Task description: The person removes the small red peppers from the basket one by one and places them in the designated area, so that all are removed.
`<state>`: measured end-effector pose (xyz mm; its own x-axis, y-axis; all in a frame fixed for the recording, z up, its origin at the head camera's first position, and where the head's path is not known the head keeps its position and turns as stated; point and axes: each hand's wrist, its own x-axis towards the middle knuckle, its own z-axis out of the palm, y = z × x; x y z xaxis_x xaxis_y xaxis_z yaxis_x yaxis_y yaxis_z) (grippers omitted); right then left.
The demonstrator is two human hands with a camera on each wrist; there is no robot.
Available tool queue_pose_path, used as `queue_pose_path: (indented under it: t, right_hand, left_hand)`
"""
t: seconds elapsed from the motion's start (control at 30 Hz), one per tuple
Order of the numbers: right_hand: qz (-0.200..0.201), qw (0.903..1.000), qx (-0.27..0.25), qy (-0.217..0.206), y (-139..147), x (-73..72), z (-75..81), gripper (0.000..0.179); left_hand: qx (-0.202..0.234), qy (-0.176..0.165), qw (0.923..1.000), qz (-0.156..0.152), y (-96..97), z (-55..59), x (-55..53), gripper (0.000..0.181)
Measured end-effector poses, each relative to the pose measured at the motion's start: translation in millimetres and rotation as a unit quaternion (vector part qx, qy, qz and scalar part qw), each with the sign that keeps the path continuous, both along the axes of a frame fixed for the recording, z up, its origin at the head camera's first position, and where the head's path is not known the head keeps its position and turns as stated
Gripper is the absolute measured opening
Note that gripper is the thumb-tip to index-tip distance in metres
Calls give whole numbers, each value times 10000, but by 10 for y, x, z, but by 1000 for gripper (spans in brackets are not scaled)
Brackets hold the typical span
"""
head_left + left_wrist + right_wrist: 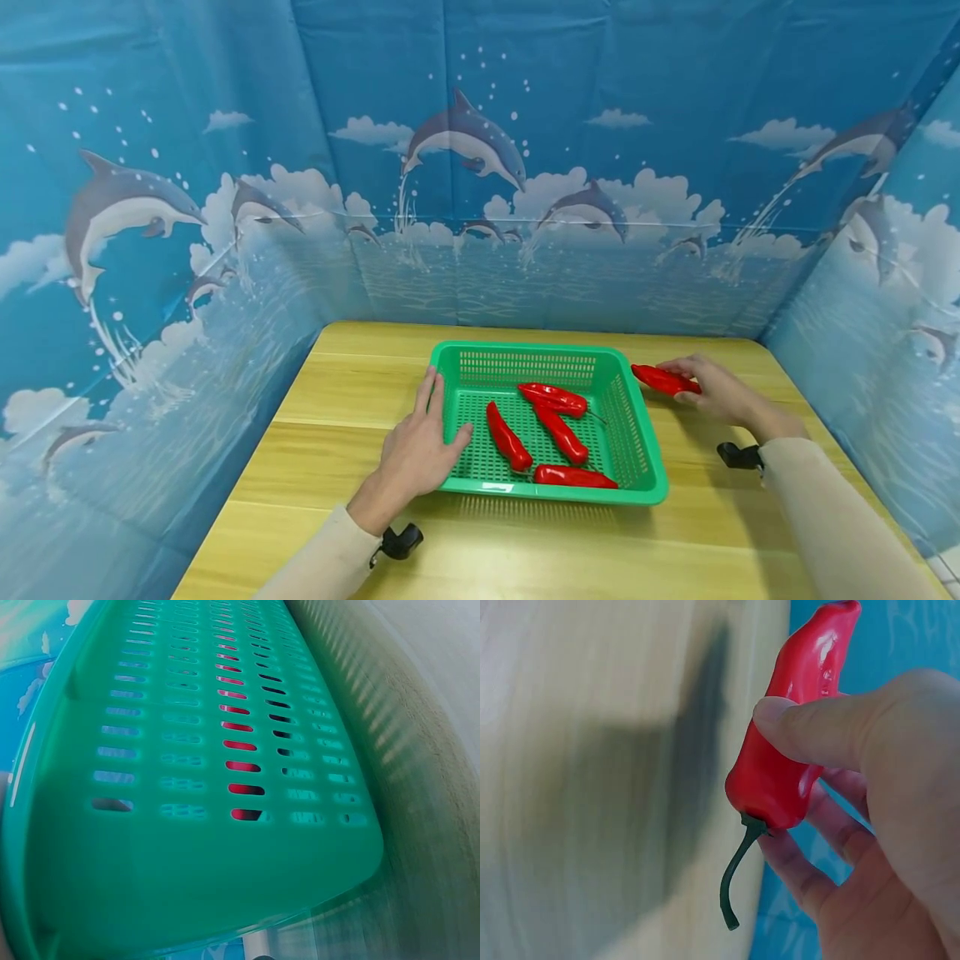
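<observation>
My right hand (723, 396) holds a red chili pepper (666, 380) above the table, just past the basket's right side. In the right wrist view, the thumb presses one side of the glossy pepper (784, 761) and the fingers lie behind it; its curved green stem (735, 877) hangs free. A green plastic basket (551, 492) with slotted walls stands mid-table. My left hand (420, 446) rests on its left rim, fingers stretched out. Inside lie several red peppers, one (508, 437) nearest that hand. The left wrist view shows the basket's slotted wall (172, 862), with red visible through some slots.
The basket stands on a light wood-grain table (322, 467). Blue curtains with dolphins (465, 142) close off the back and both sides. A black strap mount (401, 542) sits on the left wrist, another (738, 456) on the right.
</observation>
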<state>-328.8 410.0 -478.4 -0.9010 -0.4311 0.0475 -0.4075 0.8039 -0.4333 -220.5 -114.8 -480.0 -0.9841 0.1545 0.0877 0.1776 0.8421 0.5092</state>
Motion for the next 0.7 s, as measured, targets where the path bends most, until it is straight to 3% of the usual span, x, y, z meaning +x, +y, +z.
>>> queue_pose_path:
  t: [0.4, 0.7]
  right_hand:
    - [-151, 9994, 297, -87, 143, 22, -178, 54]
    - [-269, 9992, 286, -53, 149, 15, -229, 56]
  left_hand:
    - [-15, -11, 10000, -7, 1, -9, -9, 97]
    - [-83, -8, 10000, -15, 8, -11, -7, 96]
